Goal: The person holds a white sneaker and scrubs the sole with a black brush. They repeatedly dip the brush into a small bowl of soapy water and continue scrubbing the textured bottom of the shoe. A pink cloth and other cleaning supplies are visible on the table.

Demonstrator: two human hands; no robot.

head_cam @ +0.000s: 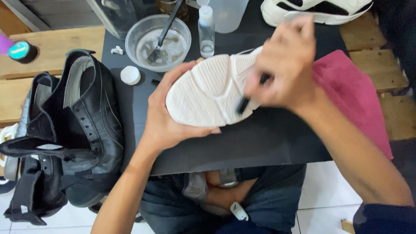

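Left of the white shoe (212, 93), black boots (82, 125) crowd the edge of the dark mat (260, 143), leaving me little room there. My left hand (167, 117) cups the shoe sole-up over the mat, while my right hand (284, 69) closes on a dark brush (245, 104) against the sole. Behind the shoe, a clear bowl (158, 41) holds cloudy liquid and a second brush (162, 37).

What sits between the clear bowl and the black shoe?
Head view: a white round cap on the dark mat, between the clear bowl and the black shoe.

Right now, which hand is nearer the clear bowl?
Left. The left hand cups the shoe sole just below the bowl; the right hand scrubs farther right.
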